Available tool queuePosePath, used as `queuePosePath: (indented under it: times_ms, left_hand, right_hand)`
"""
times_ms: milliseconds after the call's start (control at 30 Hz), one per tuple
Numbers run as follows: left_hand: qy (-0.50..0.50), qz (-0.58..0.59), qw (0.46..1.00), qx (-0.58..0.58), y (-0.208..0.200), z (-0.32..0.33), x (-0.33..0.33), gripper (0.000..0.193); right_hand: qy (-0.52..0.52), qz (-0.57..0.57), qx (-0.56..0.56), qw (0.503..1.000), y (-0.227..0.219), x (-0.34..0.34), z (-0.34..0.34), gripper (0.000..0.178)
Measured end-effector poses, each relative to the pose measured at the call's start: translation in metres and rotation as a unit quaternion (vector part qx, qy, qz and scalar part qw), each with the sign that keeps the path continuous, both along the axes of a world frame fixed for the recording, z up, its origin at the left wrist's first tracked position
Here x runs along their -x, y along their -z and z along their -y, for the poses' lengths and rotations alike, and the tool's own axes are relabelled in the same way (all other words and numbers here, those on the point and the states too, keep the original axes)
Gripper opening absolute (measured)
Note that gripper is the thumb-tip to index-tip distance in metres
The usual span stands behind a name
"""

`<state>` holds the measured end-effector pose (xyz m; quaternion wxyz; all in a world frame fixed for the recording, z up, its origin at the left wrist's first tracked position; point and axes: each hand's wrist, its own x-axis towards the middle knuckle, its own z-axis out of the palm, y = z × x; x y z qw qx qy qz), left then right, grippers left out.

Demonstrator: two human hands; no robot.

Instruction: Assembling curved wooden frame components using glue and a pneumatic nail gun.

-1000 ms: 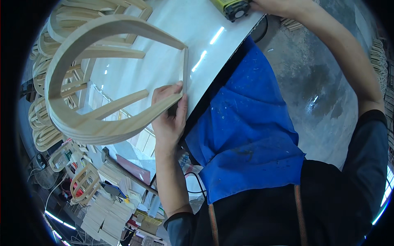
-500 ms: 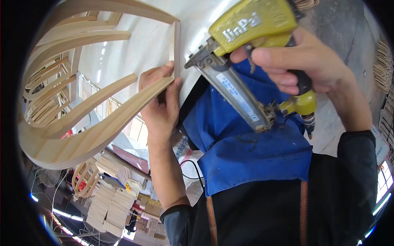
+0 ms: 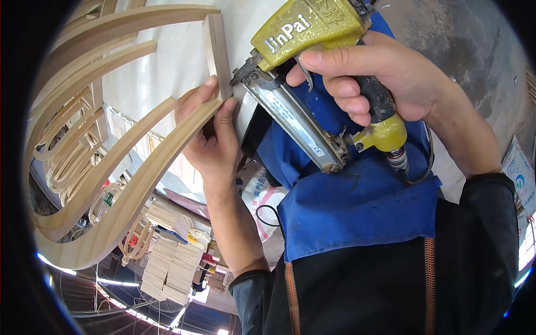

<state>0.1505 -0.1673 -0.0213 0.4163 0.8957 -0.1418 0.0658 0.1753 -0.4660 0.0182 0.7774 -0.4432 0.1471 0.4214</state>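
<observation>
My right hand (image 3: 374, 78) is wrapped round the black grip of a yellow pneumatic nail gun (image 3: 307, 30), a finger at its trigger. The gun's nose is close to a short wooden crosspiece (image 3: 217, 53); whether they touch I cannot tell. My left hand (image 3: 209, 131) pinches the end of a curved wooden piece (image 3: 125, 190) where it meets the lower end of that crosspiece, thumb on one side and fingers on the other. The crosspiece's upper end meets a second curved arm (image 3: 139, 19). A silver nail magazine (image 3: 296, 120) slants down from the gun.
More curved wooden frames (image 3: 70, 139) crowd the left. Lower left, stacked wood pieces (image 3: 170, 271) stand beyond a table edge. A pale work surface (image 3: 167, 67) lies behind the frame. An air hose (image 3: 427, 162) runs from the gun's fitting beside my blue apron (image 3: 357, 212).
The nail gun has shifted left, its nose nearer the crosspiece. The curved frame has tilted and moved slightly left with my left hand still pinching it.
</observation>
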Motion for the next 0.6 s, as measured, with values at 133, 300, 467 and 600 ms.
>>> queuePosePath:
  times_ms: [133,300,467,600]
  left_hand:
    - [0.001,0.005,1.0,-0.007,0.0,-0.001,0.001,0.041]
    - [0.001,0.008,1.0,-0.004,0.0,-0.001,0.001,0.042]
    - [0.005,0.015,1.0,-0.001,0.002,-0.001,0.0,0.043]
    - [0.004,0.009,1.0,0.005,0.001,-0.001,-0.001,0.043]
  right_hand:
    - [-0.018,0.011,0.029,0.999,0.0,-0.001,-0.001,0.045]
    - [-0.039,0.018,-0.006,0.999,0.007,0.0,0.001,0.048]
    - [-0.043,0.01,-0.012,0.999,0.006,-0.002,0.001,0.049]
    - [-0.044,0.021,0.006,0.999,0.005,-0.001,0.0,0.048]
